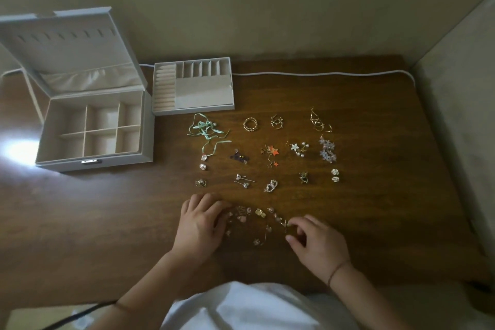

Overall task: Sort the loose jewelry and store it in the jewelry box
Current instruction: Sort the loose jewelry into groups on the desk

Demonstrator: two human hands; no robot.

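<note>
A pale jewelry box (pixel 92 162) stands open at the left, its lid up and its six compartments bare. Its lift-out tray (pixel 192 111) lies beside it on the wooden table (pixel 375 169). Sorted pairs lie in rows: green ribbon earrings (pixel 207 130), gold rings (pixel 251 124), star earrings (pixel 271 154), flower earrings (pixel 327 153). A loose unsorted pile (pixel 257 218) sits nearest me. My left hand (pixel 201 225) rests with curled fingers on the pile's left edge. My right hand (pixel 314 241) pinches a small piece at the pile's right edge.
A white cable (pixel 321 73) runs along the table's back edge against the wall. A pale wall or panel rises at the right (pixel 455 115). Bright glare (pixel 18 150) falls on the table left of the box. A dark cord (pixel 80 313) crosses the lower left.
</note>
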